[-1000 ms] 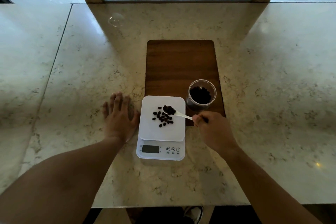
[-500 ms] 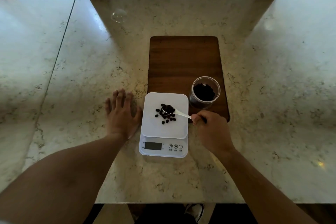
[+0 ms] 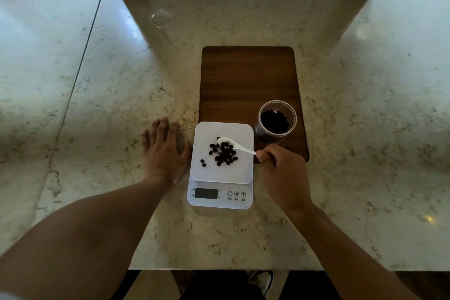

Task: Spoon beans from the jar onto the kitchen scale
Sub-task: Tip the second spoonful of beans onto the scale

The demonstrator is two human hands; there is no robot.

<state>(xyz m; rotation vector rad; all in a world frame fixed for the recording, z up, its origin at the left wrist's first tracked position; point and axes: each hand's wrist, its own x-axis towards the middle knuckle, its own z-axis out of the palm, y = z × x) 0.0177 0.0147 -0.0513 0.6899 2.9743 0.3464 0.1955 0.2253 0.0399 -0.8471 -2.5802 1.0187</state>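
A white kitchen scale sits at the near middle of the counter, with several dark beans heaped on its platform. My right hand pinches the handle of a white spoon, whose empty bowl hovers over the heap. An open clear jar with dark beans inside stands on the wooden board just right of the scale. My left hand lies flat on the counter, fingers spread, against the scale's left side.
The brown wooden board stretches away behind the scale. A clear lid lies far back on the left. The marble counter ends at a near edge below the scale, with a shoe on the floor.
The beans that sat in the spoon's bowl have dropped onto the scale's platform, so the heap is larger and the bowl is empty. My left hand has stayed put.
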